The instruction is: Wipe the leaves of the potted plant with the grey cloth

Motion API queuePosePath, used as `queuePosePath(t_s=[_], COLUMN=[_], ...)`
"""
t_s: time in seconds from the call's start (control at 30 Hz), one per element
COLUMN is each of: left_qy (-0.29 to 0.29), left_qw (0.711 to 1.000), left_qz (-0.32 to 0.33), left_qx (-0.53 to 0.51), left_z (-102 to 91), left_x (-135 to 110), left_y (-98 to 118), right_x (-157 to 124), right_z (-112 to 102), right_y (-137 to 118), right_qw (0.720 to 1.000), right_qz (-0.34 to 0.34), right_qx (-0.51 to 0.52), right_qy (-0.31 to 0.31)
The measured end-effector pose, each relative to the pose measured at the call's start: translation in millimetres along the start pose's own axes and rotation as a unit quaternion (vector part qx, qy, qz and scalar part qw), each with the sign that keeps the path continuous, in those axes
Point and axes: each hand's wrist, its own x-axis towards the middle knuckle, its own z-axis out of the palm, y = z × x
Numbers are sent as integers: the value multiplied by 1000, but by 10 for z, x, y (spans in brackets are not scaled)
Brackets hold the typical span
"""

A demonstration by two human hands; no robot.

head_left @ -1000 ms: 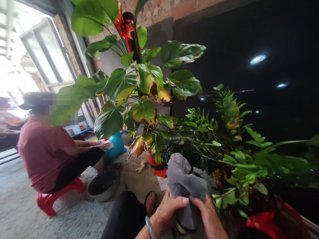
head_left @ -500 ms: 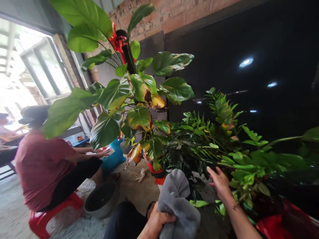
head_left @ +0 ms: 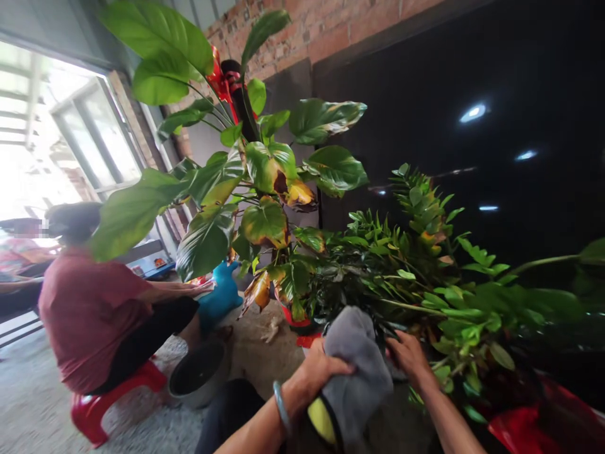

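My left hand (head_left: 326, 367), with a pale bracelet on the wrist, is closed around a bunched grey cloth (head_left: 354, 347). Below the hand shows a yellow-green patch with a dark edge, partly covered. To the right of the cloth, my right hand (head_left: 412, 359) reaches to the low, dark foliage with its fingers curled together. What lies between those fingertips is hidden. The bushy plant (head_left: 378, 252) with small glossy leaves spreads just beyond both hands. Behind the cloth, to the left, stands a tall potted plant (head_left: 267, 221), some of its broad leaves browned and yellow.
A person (head_left: 94, 302) in a red shirt sits on a red stool (head_left: 118, 400) at left. Between us stands a dark-filled basin (head_left: 196, 375). A blue object (head_left: 220, 296) is beyond it. Red wrapping (head_left: 529, 422) lies lower right; a glossy black panel (head_left: 425, 126) stands behind.
My left hand has moved up and right with the grey cloth. My right hand has come left toward the cloth, and its spread fingers have curled in at the foliage.
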Motion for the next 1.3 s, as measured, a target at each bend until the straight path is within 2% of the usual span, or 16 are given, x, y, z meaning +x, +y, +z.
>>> queuePosePath(t_s=[0.03, 0.1, 0.23, 0.3, 0.4, 0.5, 0.57, 0.63, 0.73, 0.83, 0.9, 1.03, 1.1, 1.17, 1.23, 1.3], left_qy=[-18, -24, 28, 53, 59, 6, -28, -38, -20, -4, -13, -64, -88, -100, -96, -67], left_qw=[1000, 1000, 992, 987, 993, 1000, 999, 998, 992, 990, 995, 994, 992, 994, 995, 994], left_qz=[-13, 3, 97, 110, 70, -3, -14, 26, 125, 125, 64, -80, -89, -35, 36, 72], left_qx=[7, -2, -78, -106, -75, -22, 8, 31, 3, -64, -76, -39, -11, 8, -2, -50], left_z=[-39, -89, -33, 30, 63, -4, -57, -74, -24, 33, 19, -136, -193, -185, -121, -40], left_x=[-31, -71, 31, 131, 186, 75, -19, -57, 24, 161, 207, 136, 70, 34, 49, 112], left_y=[-49, 9, 462, 559, 366, 55, 3, 130, 478, 612, 453, -117, -222, -102, 164, 408], right_x=[-14, -39, -65, -66, -63, -64, -72, -86, -100, -88, -65, -16, -13, -30, -58, -82], right_z=[-15, -37, -25, -3, 20, 11, -8, -28, -40, -29, -24, -51, -73, -84, -79, -60], right_y=[12, 31, 46, 46, 57, 82, 96, 100, 94, 100, 117, 162, 174, 172, 158, 140], right_qw=[1000, 1000, 1000, 1000, 999, 999, 999, 999, 999, 999, 999, 998, 998, 998, 998, 999], right_qz=[-1, -1, 8, 14, 19, 27, 34, 37, 37, 41, 43, 56, 59, 58, 55, 49], right_qx=[-9, -20, -21, -17, -8, -3, -4, -1, 8, 17, 22, 24, 24, 24, 22, 20], right_qy=[-11, -22, -17, -19, -30, -39, -37, -32, -27, -25, -25, -23, -15, -1, 9, 10])
